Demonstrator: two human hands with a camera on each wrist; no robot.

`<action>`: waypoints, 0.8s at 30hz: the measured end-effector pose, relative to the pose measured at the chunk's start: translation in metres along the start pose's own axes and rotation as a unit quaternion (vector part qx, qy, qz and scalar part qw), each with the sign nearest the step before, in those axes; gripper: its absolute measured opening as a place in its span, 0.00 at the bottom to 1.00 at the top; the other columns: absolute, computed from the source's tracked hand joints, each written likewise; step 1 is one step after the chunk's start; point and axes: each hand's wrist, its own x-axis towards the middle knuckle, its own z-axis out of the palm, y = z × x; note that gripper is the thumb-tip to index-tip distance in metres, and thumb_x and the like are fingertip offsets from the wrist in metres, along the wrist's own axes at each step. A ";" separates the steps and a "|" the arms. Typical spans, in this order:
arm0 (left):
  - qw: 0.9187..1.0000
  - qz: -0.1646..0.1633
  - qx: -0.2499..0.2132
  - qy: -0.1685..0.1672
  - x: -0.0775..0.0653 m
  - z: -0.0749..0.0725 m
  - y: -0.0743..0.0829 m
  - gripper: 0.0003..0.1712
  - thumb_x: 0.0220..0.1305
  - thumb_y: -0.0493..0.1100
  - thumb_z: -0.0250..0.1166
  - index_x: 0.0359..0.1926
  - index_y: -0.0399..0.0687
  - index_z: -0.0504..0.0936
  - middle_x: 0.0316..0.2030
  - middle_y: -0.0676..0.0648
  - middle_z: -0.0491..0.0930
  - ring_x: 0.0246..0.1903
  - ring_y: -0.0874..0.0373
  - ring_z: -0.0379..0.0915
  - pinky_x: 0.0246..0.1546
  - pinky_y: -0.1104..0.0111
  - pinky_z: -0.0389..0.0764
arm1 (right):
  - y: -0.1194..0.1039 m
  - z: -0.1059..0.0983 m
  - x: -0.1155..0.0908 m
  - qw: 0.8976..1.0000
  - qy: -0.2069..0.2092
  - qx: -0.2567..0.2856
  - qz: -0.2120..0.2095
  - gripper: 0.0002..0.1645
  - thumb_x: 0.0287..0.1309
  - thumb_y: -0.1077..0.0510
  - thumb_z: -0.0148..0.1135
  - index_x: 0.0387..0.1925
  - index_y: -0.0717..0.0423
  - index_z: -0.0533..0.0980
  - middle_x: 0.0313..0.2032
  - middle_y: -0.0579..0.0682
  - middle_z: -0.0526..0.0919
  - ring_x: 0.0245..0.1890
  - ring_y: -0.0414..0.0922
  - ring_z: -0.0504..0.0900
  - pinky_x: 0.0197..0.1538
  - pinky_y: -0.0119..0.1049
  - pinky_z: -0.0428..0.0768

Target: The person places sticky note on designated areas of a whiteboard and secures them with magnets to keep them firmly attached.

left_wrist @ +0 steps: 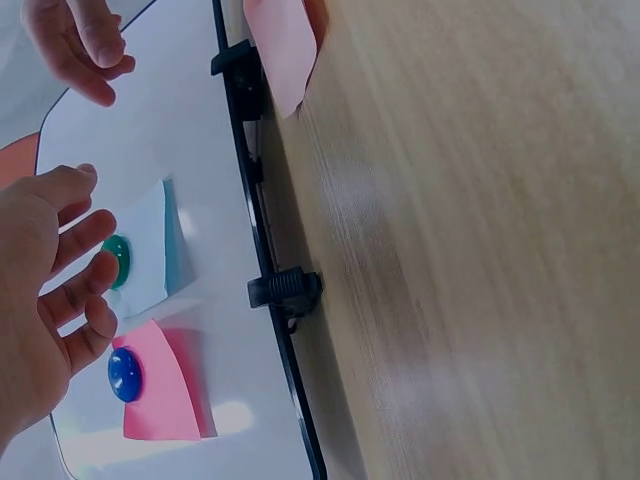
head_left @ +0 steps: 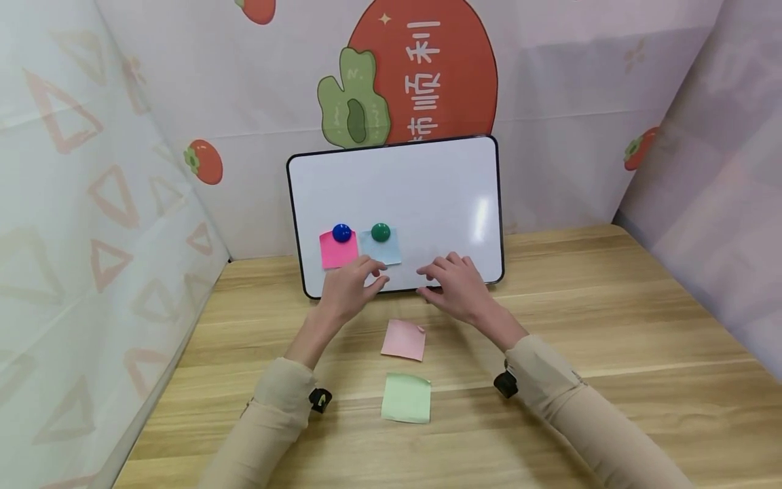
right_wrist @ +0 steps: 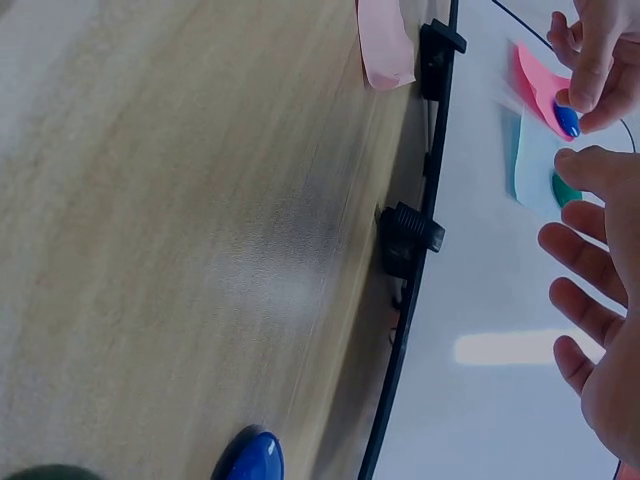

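Note:
Both hands are raised in front of a whiteboard (head_left: 440, 197), fingers loosely bent and holding nothing. The left hand (head_left: 350, 288) is by the lower edge of a light blue sticky note (head_left: 391, 252), which a green round magnet (head_left: 381, 232) pins to the board. Left of that, a bright pink sticky note (head_left: 339, 255) hangs under a blue round magnet (head_left: 341, 233). To the right, the right hand (head_left: 458, 288) hovers before the board's lower right part. On the table beneath the hands lie a pale pink sticky note (head_left: 404, 340) and a light green sticky note (head_left: 406, 398).
The board leans upright on the wooden table (head_left: 580, 326), with black clip feet (left_wrist: 285, 290) on its bottom edge. In the right wrist view, another blue magnet (right_wrist: 257, 460) and a dark round object (right_wrist: 55, 472) lie on the table. A patterned curtain (head_left: 256, 81) stands behind.

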 end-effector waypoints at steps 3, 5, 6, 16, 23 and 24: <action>1.000 -0.003 0.003 -0.009 -0.004 -0.001 0.004 0.11 0.64 0.48 0.69 0.44 0.49 0.87 0.34 0.51 0.85 0.18 0.63 0.67 0.17 0.75 0.64 | -0.001 -0.003 -0.007 1.000 0.000 0.002 0.004 0.20 0.58 0.47 0.70 0.49 0.53 0.83 0.39 0.48 0.85 0.41 0.49 0.75 0.46 0.45 0.71; 1.000 -0.007 0.005 -0.014 -0.007 -0.001 0.007 0.11 0.64 0.48 0.69 0.44 0.49 0.86 0.34 0.51 0.84 0.18 0.63 0.67 0.17 0.75 0.63 | -0.001 -0.005 -0.011 1.000 -0.001 -0.001 0.006 0.21 0.58 0.47 0.70 0.49 0.52 0.83 0.40 0.48 0.85 0.41 0.48 0.75 0.46 0.45 0.71; 1.000 -0.010 0.005 -0.016 -0.008 -0.001 0.008 0.12 0.63 0.49 0.69 0.44 0.50 0.86 0.34 0.51 0.84 0.18 0.63 0.67 0.16 0.74 0.63 | -0.001 -0.006 -0.013 1.000 -0.002 -0.004 0.007 0.21 0.58 0.46 0.70 0.49 0.52 0.83 0.41 0.49 0.85 0.41 0.48 0.75 0.46 0.45 0.71; 0.999 -0.021 -0.009 -0.044 -0.019 0.000 0.015 0.11 0.62 0.50 0.71 0.43 0.53 0.87 0.35 0.55 0.84 0.26 0.62 0.77 0.22 0.73 0.71 | 0.000 -0.012 -0.033 0.999 -0.016 -0.020 0.020 0.22 0.58 0.44 0.70 0.50 0.50 0.83 0.43 0.48 0.85 0.42 0.48 0.75 0.46 0.45 0.71; 0.995 -0.035 -0.024 -0.088 -0.027 -0.001 0.020 0.12 0.62 0.52 0.70 0.44 0.54 0.87 0.38 0.53 0.84 0.34 0.56 0.83 0.27 0.70 0.74 | 0.002 -0.017 -0.048 0.999 -0.024 -0.033 0.017 0.21 0.57 0.45 0.71 0.50 0.49 0.84 0.42 0.47 0.85 0.41 0.48 0.75 0.46 0.45 0.70; 0.994 -0.039 -0.025 -0.094 -0.028 -0.002 0.021 0.13 0.62 0.52 0.70 0.44 0.54 0.87 0.39 0.54 0.84 0.36 0.56 0.83 0.28 0.70 0.75 | 0.002 -0.018 -0.050 0.999 -0.022 -0.034 0.016 0.21 0.56 0.45 0.71 0.49 0.49 0.84 0.42 0.47 0.85 0.41 0.48 0.74 0.46 0.45 0.70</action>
